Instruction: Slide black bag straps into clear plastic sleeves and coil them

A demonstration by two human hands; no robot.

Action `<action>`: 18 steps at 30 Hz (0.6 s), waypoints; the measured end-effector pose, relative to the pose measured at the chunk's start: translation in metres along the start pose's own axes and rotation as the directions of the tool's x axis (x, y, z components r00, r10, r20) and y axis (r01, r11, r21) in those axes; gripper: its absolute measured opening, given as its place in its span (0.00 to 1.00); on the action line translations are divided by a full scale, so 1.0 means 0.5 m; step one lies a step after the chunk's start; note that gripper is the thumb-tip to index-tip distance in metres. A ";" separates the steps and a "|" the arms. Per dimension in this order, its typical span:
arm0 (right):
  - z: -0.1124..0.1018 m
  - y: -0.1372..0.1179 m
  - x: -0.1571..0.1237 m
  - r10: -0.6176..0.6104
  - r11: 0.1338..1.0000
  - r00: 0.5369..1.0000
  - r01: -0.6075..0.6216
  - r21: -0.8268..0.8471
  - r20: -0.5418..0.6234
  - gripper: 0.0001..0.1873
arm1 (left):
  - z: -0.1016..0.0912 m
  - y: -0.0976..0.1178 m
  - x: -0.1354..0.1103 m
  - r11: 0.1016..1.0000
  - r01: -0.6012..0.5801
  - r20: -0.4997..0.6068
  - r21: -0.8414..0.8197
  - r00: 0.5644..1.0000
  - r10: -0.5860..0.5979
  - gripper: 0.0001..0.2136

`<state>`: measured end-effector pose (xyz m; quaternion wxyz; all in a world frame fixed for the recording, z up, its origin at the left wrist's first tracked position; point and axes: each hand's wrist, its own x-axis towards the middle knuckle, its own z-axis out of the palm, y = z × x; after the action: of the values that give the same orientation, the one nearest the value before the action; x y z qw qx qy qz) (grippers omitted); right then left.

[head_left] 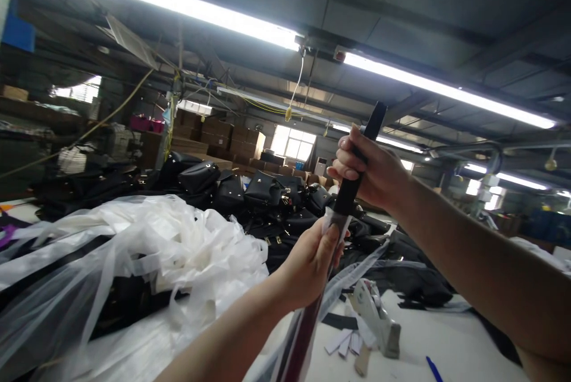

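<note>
A long black strap (348,194) rises at a slant in front of me, its tip pointing up. My right hand (377,171) is closed round it a little below the tip. Lower down, my left hand (312,260) grips the same strap where a thin whitish plastic sleeve (335,219) wraps it, thumb on the near side. Beneath that hand the covered length looks dark red and runs off the bottom of the view. What lies under my fingers is hidden.
A heap of white translucent strips (191,245) covers the left of the table. Black bags (263,188) pile up behind it. A tape dispenser (379,319), paper strips (345,341) and a blue pen (433,369) lie at right. Cardboard boxes (216,137) stand farther back.
</note>
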<state>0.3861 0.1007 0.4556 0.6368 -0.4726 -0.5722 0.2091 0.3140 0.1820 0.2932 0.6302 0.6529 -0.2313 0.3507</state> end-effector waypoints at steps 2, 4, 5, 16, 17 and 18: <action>0.008 -0.001 -0.005 -0.014 1.000 1.000 0.014 0.000 0.006 0.19 | 0.000 0.005 0.006 1.000 -0.005 0.002 0.010 1.000 0.005 0.21; 0.014 0.000 -0.010 -0.011 1.000 1.000 0.011 -0.018 0.000 0.17 | -0.002 0.009 0.010 0.999 -0.008 0.008 0.044 1.000 0.008 0.19; 0.017 0.002 -0.011 -0.003 1.000 1.000 0.003 -0.027 -0.010 0.16 | -0.003 0.011 0.010 0.998 -0.006 0.007 0.069 1.000 0.006 0.18; -0.007 0.069 -0.033 0.135 0.983 0.991 -0.137 -0.120 -0.024 0.14 | -0.025 -0.010 -0.010 0.974 0.104 -0.211 0.199 0.976 -0.061 0.11; -0.009 0.074 -0.038 0.146 0.981 0.989 -0.146 -0.130 -0.011 0.13 | -0.027 -0.013 -0.011 0.979 0.122 -0.213 0.166 0.973 -0.085 0.12; -0.011 0.080 -0.043 0.157 0.978 0.988 -0.155 -0.143 0.002 0.13 | -0.030 -0.015 -0.011 0.981 0.137 -0.212 0.135 0.972 -0.107 0.13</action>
<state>0.3968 0.0998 0.4112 0.5793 -0.5588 -0.5510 0.2202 0.3135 0.1966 0.2835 0.6204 0.6719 -0.0982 0.3925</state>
